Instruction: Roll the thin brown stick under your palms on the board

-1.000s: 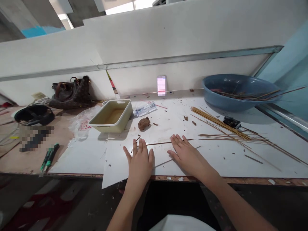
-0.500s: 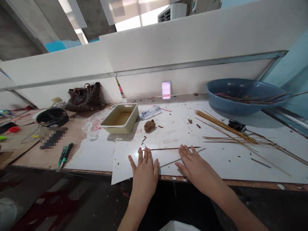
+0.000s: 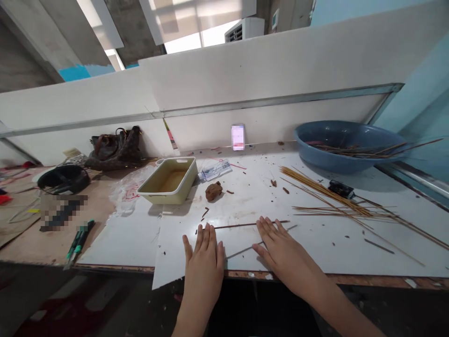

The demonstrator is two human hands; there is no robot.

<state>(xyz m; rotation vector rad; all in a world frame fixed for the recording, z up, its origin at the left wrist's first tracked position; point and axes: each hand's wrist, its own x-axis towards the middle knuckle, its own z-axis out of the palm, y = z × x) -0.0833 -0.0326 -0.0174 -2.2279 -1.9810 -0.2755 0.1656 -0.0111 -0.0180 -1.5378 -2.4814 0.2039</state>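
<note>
Both hands lie flat and spread, fingers apart, on a white sheet at the table's front edge. Neither hand is pinching anything. The fingers of the right hand lie across a thin brown stick, which runs level on the sheet. The fingertips of the left hand sit just beside that stick's left end. A paler thin strip angles out from under the right hand.

Beyond the hands sit a lump of brown clay and a cream plastic tray. To the right, a loose spread of bamboo skewers lies on the sheet near a blue basin holding more sticks. Green-handled tools lie on the bare wood of the table to the left.
</note>
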